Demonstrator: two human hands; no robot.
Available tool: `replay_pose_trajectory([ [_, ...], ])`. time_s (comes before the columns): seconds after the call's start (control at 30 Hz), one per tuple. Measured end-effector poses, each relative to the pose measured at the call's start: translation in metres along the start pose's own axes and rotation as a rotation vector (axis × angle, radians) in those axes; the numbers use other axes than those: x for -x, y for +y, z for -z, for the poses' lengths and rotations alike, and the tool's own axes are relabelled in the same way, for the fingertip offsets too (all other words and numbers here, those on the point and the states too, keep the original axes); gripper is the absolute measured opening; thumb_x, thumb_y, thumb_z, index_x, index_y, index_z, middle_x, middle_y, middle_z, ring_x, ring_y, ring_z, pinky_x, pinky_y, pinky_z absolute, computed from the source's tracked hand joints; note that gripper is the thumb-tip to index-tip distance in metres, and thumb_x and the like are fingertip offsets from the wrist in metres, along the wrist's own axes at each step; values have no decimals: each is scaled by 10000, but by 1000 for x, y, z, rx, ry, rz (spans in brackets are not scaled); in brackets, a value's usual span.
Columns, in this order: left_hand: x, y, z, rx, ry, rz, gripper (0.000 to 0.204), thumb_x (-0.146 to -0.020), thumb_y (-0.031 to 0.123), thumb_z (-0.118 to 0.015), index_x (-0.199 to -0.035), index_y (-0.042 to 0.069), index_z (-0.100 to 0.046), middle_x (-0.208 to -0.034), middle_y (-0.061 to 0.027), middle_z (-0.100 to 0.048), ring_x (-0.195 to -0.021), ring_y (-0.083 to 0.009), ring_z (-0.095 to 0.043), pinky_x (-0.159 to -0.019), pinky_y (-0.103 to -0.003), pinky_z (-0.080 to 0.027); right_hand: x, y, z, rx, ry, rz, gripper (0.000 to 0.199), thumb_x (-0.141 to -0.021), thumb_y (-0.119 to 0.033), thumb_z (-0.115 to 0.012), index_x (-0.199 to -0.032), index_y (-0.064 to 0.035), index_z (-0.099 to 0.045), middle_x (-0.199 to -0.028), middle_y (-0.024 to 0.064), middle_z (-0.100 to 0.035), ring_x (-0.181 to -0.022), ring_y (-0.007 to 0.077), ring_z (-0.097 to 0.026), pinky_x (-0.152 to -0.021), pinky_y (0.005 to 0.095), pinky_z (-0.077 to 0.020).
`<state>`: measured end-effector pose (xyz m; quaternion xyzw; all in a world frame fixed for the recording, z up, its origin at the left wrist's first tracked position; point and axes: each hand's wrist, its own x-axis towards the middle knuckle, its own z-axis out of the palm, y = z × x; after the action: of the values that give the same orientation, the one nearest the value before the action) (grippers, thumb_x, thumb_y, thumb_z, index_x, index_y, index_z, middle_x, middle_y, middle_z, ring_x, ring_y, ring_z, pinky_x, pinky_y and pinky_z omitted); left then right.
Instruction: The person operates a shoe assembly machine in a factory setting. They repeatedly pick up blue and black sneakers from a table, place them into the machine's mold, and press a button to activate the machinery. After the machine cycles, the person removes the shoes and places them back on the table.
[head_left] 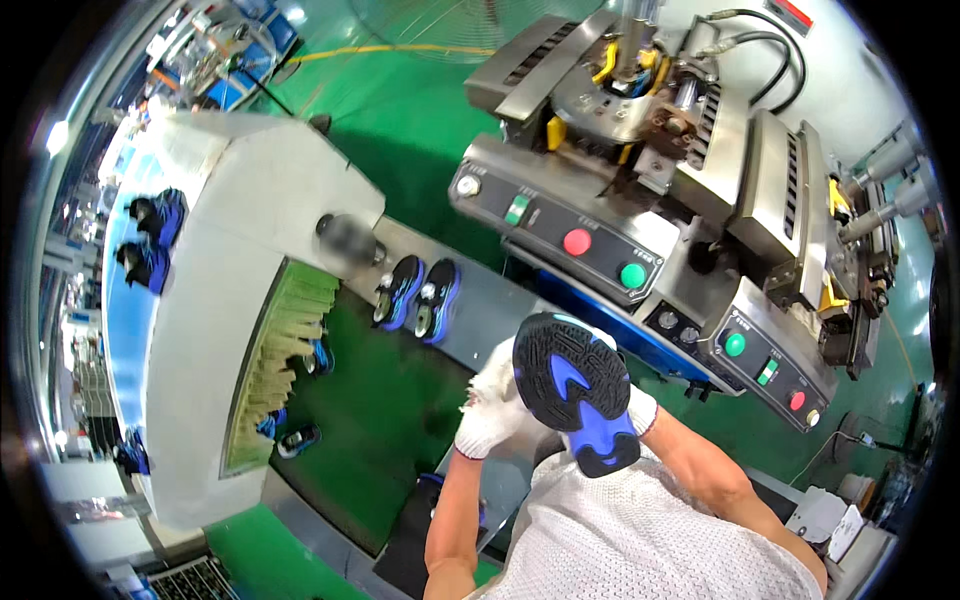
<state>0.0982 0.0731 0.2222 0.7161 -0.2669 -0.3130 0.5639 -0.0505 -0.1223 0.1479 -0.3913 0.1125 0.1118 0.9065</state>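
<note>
A black-and-blue shoe [575, 395] sits at the lower centre of the frame, sole turned up toward my camera, heel end lowest. My left hand [492, 410], in a white knit glove, is wrapped around the shoe's left side, fingers closed on it. My right hand [638, 408], gloved the same way, is mostly hidden behind the sole; it presses against the right edge, but I cannot tell how its fingers are set. Both forearms rise from the bottom edge, over a white mesh shirt [640, 530].

Just left of the shoe, a green conveyor belt [375, 420] runs from the centre toward the lower left. A pair of blue-and-black shoes [418, 296] stands side by side at its upper end, left of centre. More shoes [300, 438] lie along the belt's left edge beside a row of yellowish strip curtains [280, 350], under a pale grey tunnel housing [230, 300] that fills the left of the frame.

At the upper right, a steel press machine [690, 150] stretches diagonally, its control panel [570, 225] carrying a red button [577, 242] and a green button [632, 275]. Black hoses [770, 60] loop at the top right. The floor [400, 90] is green.
</note>
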Motion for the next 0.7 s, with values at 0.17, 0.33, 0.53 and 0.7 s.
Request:
replay_pose_trajectory([
  [0.17, -58, 27, -36, 271, 119, -245, 628, -839, -148, -558, -1449, -46, -449, -1455, -178, -530, -1332, -282, -548, -1146, -406, -430, 49, -104, 22, -163, 114, 137, 738, -777, -163, -860, -1415, -46, -508, -1272, 77, -661, -1130, 172, -647, -972, 372, -548],
  [0.33, -115, 60, -80, 149, 167, -218, 598, -872, -131, -581, -1448, -20, -466, -1451, -165, -541, -1340, -292, -549, -1149, -395, -442, 96, -174, 52, -428, -118, 450, 926, -715, -209, -911, -1491, -9, -448, -1399, 177, -610, -1238, 300, -632, -1083, 436, -504],
  [0.53, -239, 115, -103, -426, 129, -452, 429, -945, -30, -627, -1370, -7, -566, -1385, -146, -590, -1247, -247, -597, -1059, -354, -492, 102, -224, 77, -397, -133, 620, 898, -800, -256, -845, -1528, 15, -395, -1398, 249, -582, -1270, 408, -594, -1089, 515, -500],
  [0.7, -375, 117, -100, -705, 14, -648, 423, -947, 73, -642, -1353, -15, -564, -1370, -209, -581, -1278, -339, -574, -1092, -393, -449, 111, -234, 85, -468, -43, 665, 915, -755, -190, -868, -1509, 44, -405, -1368, 267, -587, -1240, 377, -618, -1065, 502, -524],
])
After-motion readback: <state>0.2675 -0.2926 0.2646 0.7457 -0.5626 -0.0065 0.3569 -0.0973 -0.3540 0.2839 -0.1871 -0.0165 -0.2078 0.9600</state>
